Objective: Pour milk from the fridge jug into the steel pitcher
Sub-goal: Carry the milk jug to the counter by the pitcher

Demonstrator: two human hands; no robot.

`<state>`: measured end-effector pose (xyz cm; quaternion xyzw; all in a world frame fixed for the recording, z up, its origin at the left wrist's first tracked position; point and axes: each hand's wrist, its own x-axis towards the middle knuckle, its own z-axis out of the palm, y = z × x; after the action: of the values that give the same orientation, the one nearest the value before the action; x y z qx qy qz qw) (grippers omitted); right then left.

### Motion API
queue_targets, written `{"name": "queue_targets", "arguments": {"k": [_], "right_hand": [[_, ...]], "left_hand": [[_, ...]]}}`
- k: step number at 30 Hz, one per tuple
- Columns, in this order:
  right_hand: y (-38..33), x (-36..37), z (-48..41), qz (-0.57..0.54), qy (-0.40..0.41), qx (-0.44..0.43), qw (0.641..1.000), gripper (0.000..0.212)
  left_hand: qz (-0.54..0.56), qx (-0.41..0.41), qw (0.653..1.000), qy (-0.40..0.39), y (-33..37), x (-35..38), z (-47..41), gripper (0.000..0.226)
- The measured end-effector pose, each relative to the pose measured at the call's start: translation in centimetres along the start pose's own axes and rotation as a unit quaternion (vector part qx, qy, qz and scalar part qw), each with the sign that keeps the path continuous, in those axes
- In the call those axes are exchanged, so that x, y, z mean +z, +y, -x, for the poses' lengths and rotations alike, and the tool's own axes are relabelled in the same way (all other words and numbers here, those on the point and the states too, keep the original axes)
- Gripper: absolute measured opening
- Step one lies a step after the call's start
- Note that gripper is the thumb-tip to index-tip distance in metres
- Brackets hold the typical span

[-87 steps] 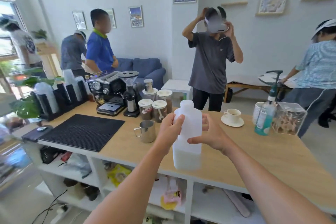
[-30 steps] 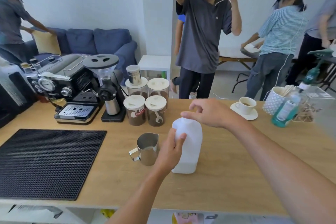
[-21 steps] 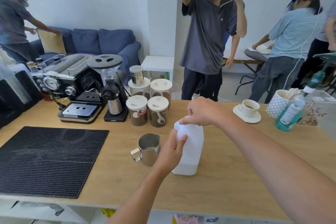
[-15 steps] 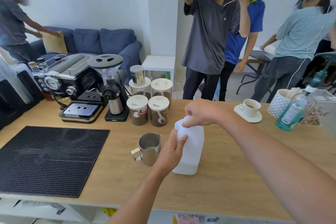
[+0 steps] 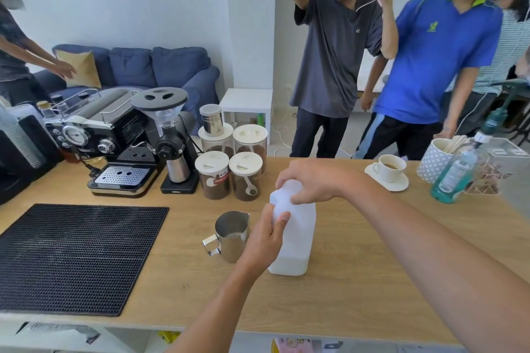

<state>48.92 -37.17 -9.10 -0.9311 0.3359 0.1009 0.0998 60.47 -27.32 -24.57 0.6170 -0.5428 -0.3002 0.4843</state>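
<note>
- Now the white milk jug (image 5: 298, 249) stands upright on the wooden counter (image 5: 358, 289), just right of the steel pitcher (image 5: 230, 233).
- Left hand (image 5: 263, 241) grips the jug's side, thumb across its front.
- Right hand (image 5: 312, 183) curls round the jug's top.

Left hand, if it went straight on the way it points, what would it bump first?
The milk jug: the left hand grips its side, so it would push straight into it. The steel pitcher stands just left of that line and would probably be missed.
</note>
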Motion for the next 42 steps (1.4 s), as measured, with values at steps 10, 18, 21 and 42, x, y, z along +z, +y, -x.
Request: {"name": "queue_targets", "arguments": {"k": [10, 18, 21, 42], "right_hand": [[-0.1, -0.2, 0.3, -0.026, 0.034, 0.009, 0.999, 0.027], [3.5, 0.7, 1.4, -0.165, 0.151, 0.061, 0.973, 0.023], [5.9, 3.8, 2.1, -0.229, 0.189, 0.118, 0.947, 0.026], [11.0, 23.6, 2.8, -0.308, 0.189, 0.275, 0.891, 0.033]], "left_hand": [[-0.003, -0.01, 1.0, -0.004, 0.2, 0.0, 0.1, 0.034], [-0.008, -0.017, 1.0, -0.007, 0.4, -0.1, 0.3, 0.03], [-0.01, -0.02, 1.0, -0.008, 0.6, -0.1, 0.4, 0.026], [0.019, -0.027, 0.997, 0.067, -0.1, 1.7, 0.8, 0.027]]}}
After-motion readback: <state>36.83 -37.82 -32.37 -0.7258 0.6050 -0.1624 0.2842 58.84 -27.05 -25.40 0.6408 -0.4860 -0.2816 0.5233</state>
